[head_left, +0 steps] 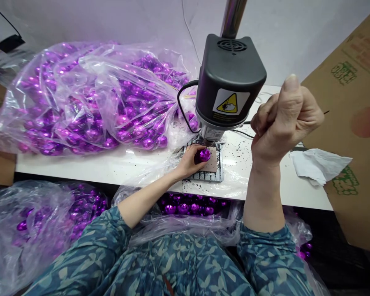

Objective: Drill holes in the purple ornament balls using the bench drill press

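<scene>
Your right hand [288, 121] is making a raised fist, I cannot tell if holding something | your left hand [191, 161] is gripping one shiny purple faceted ball [205, 155] below the machine [231, 80] | lower clear bag [200, 225] is showing similar balls [183, 208] | farther, big plastic bag [101, 70] is bulging with many.

From my remote seat, I read the faceted bauble [205, 154] as mirror-glossy; machine housing [228, 68], smooth, semi-matt; column [233, 18], polished metal. I log the bench [89, 166] as smooth, glossy; large bag [103, 68], crinkled plastic film; carton [336, 127], matt cardboard.
</scene>
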Demonstrator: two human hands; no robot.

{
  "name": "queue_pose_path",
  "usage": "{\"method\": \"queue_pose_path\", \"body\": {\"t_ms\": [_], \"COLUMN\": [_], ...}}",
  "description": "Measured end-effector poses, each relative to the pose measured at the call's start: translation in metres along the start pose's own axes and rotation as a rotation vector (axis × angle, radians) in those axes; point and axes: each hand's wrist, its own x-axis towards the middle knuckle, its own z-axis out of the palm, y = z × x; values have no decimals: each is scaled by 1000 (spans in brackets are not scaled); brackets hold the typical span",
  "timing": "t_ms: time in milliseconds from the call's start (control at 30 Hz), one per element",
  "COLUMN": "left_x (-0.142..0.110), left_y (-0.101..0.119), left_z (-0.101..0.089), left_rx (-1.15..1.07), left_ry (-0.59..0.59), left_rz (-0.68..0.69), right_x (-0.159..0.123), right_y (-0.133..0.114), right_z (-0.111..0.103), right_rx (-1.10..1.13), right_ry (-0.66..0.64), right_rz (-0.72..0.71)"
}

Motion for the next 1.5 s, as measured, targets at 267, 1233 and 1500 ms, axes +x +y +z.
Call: {"method": "queue_pose_path", "body": {"t_ms": [267, 1233, 1500], "left_x": [-6, -10, -10], "left_y": [1, -6, -7], "left_z": [4, 9, 9], "left_rx": [-216, -285, -291], "left_ry": [34, 60, 67], "left_rz": [-176, -158, -136], "right_x": [-4, -55, -66], "right_y": [-4, 39, 62], "right_z": [-3, -15, -21], "right_rx": [-112, 153, -25], "right_ry": [-21, 166, 264], "right_rz": [12, -381, -274]}}
